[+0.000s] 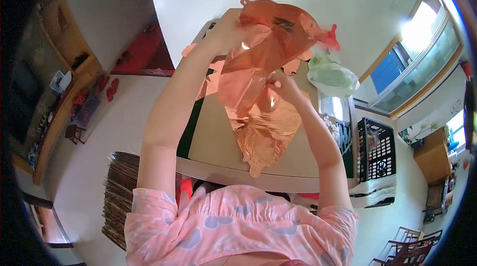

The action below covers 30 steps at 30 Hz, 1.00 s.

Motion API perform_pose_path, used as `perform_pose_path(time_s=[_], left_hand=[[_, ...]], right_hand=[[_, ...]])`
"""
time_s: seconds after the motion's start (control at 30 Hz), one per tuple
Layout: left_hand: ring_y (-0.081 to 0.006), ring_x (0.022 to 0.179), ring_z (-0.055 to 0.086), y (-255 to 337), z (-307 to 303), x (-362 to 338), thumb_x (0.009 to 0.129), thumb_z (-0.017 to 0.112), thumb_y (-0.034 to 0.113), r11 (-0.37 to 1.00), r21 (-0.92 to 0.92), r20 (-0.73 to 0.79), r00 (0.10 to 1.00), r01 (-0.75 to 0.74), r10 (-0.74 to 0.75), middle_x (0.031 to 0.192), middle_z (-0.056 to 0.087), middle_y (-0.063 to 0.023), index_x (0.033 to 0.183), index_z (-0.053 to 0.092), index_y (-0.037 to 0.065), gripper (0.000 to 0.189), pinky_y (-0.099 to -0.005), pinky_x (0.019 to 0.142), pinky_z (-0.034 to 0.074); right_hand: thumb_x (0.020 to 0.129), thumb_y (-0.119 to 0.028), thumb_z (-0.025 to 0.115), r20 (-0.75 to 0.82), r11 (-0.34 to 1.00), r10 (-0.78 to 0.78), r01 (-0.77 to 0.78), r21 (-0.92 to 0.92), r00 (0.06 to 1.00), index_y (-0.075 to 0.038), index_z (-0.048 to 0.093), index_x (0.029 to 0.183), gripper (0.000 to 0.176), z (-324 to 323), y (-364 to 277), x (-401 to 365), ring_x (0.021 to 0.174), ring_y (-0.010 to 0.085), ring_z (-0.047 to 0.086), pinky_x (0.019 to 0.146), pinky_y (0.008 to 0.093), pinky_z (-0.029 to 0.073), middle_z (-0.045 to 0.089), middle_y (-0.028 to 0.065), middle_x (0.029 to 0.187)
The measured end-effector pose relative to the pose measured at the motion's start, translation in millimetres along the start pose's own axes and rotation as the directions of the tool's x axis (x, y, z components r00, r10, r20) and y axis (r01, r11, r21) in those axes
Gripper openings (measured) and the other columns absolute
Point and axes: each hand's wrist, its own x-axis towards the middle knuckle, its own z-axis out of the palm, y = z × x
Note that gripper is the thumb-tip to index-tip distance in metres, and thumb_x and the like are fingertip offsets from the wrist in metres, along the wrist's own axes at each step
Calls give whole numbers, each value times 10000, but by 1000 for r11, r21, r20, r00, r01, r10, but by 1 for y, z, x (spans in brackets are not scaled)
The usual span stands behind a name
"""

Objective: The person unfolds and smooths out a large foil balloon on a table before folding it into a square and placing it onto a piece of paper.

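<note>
A flat, uninflated rose-gold foil balloon (271,42) is lifted and folded over in front of me, with a dark printed mark near its top. My left hand (231,30) holds its upper left part, the fingers mostly hidden by the foil. Lower down on the right, my right hand (284,87) is closed in a pinch on the foil's edge. Beneath both hands, a creased foil section (268,136) with a rounded tab hangs toward the table's front edge. More rose-gold foil pieces (212,79) show behind, to the left. A red tip (330,38) sticks out at the upper right.
A board (208,136) covers much of the table. Right of my hands sits a pale green plastic bag (333,77), with small white items (332,126) nearer me. A black crate (377,149) stands beyond the table's right side. Stacked cardboard (121,196) is at lower left.
</note>
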Motion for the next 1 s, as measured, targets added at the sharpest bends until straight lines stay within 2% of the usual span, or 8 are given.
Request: perform_pose_path(time_s=[0.1,0.2,0.3,0.37,0.53,0.67,0.87,1.0], left_hand=[[-140,801,637,-11,22,-28,832,694,215,954,26,-155,942,-298,299,881,687,-57,1045,635,10,302,-324,707,495],[-216,856,637,-27,50,-79,793,689,102,1000,0,17,1000,-22,22,922,660,-86,990,622,25,222,-349,732,494],[-282,912,616,-89,100,-130,706,714,27,859,-24,-1,859,-512,512,974,633,-96,946,613,65,263,-359,786,484],[-263,1026,600,-121,133,-158,857,588,120,783,215,-6,801,-583,598,1091,614,-111,944,614,78,99,-352,846,496],[-278,1023,586,-173,184,-208,767,624,96,861,367,66,933,-353,355,1094,606,-72,917,617,95,151,-379,856,489],[-276,1046,572,-185,196,-222,724,611,90,844,439,134,951,-309,279,1091,599,-66,933,620,99,209,-385,869,479],[-249,1082,525,-191,208,-233,757,575,71,881,359,128,951,-309,282,1074,574,-54,958,629,109,212,-370,919,436],[-283,1055,545,-195,208,-232,686,638,44,896,347,113,961,-278,254,1076,584,-95,967,623,73,283,-397,899,447]], right_hand=[[774,-43,644,-190,980,37,-73,-186,981,-35,612,954,183,-14,34,-1,809,352,609,687,410,487,644,130,877],[744,-47,650,-305,927,53,-161,-339,951,-58,562,875,158,-32,47,-8,819,372,567,708,434,458,597,129,857],[738,-130,642,-316,800,-199,-33,-600,928,-95,518,866,182,-28,89,-23,814,322,533,769,437,411,519,102,814],[758,-173,622,-279,735,-161,-73,-675,947,-95,519,856,162,-17,99,-31,852,307,540,784,440,408,535,94,847],[800,-189,569,-145,463,16,-136,-876,989,-130,536,913,131,28,145,-57,958,226,569,839,397,433,574,45,926],[802,-175,584,-123,443,78,-144,-885,989,-151,553,996,198,35,144,-65,1002,203,557,898,399,425,571,23,993],[747,-42,595,-324,670,-22,-227,-707,946,-113,586,1081,342,20,102,-89,1094,313,521,956,441,395,566,113,1139],[796,-79,605,-413,829,268,-427,-363,871,-82,564,1144,351,31,77,-139,1163,333,480,989,476,367,542,120,1213]])
